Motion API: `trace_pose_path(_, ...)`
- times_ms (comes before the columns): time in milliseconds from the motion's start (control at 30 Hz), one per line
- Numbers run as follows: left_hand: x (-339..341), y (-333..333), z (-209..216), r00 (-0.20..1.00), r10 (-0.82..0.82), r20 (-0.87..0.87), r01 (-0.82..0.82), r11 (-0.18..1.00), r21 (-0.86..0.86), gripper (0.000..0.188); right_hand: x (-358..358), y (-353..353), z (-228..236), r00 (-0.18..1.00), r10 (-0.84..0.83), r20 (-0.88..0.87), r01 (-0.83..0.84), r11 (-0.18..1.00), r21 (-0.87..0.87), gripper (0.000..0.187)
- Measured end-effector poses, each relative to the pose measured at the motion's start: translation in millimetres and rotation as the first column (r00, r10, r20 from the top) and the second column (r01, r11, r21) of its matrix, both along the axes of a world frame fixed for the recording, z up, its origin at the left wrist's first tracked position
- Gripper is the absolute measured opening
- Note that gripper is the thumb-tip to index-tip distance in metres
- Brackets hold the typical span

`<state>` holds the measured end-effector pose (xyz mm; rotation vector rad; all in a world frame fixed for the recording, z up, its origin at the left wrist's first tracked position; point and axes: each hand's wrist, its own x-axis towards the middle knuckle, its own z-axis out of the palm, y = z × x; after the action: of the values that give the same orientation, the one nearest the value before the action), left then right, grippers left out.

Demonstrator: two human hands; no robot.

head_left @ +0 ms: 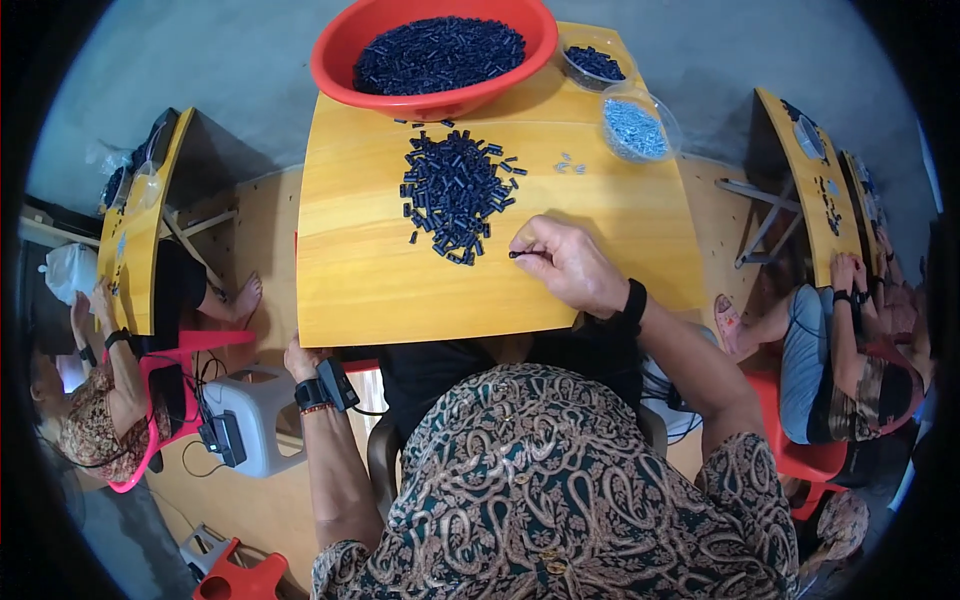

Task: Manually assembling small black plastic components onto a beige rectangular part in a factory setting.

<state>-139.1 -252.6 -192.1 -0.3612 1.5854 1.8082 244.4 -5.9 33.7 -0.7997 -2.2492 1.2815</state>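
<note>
assembly seemed underway: my right hand pinched a dark part, next needing steadiness, though i couldn't tell whether my left hand gripped anything.

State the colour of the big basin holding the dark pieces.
Bright red: the big basin shows best in the head view.
</note>
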Motion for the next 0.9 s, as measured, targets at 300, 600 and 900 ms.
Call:
trace_pose_path(300, 43, 27, 85, 0.747, 0.31, -0.588, -0.39, 0.921, -0.009, 0.02, 1, -4, 0, 0.994, -0.096, -0.05, 0.095, 0.995, -0.017, 0.011)
trace_pose_path(600, 168, 104, 192, 0.727, -0.16, -0.668, 0.417, 0.875, 0.245, 0.013, 0, -10, -8, 0.958, -0.176, -0.228, 0.059, 0.895, -0.443, 0.012)
trace_pose_path(900, 229, 131, 198, 0.62, -0.574, -0.534, 0.77, 0.574, 0.278, 0.014, -5, -37, -10, 0.919, -0.185, -0.349, -0.047, 0.826, -0.562, 0.009)
